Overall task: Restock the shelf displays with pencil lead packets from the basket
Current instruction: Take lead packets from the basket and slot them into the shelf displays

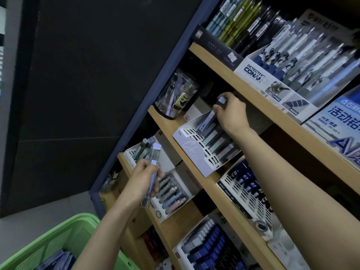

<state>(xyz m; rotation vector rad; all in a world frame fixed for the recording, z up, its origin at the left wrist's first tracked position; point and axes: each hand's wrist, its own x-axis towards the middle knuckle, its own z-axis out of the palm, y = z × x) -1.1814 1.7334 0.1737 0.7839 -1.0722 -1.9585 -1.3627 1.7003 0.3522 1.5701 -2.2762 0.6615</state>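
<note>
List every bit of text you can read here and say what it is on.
"DETECTIVE CONAN", last letters faint: front of the white pen box.
"活动铅", cut off at the frame edge: blue-and-white box.
Cursive word on the white lattice tray, small print elsewhere: too blurred to read.

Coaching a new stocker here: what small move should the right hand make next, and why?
Probably push the packet down into the white display box and release: the right hand pinches its top, its lower end is already inside, and the left hand holds more packets.
</note>
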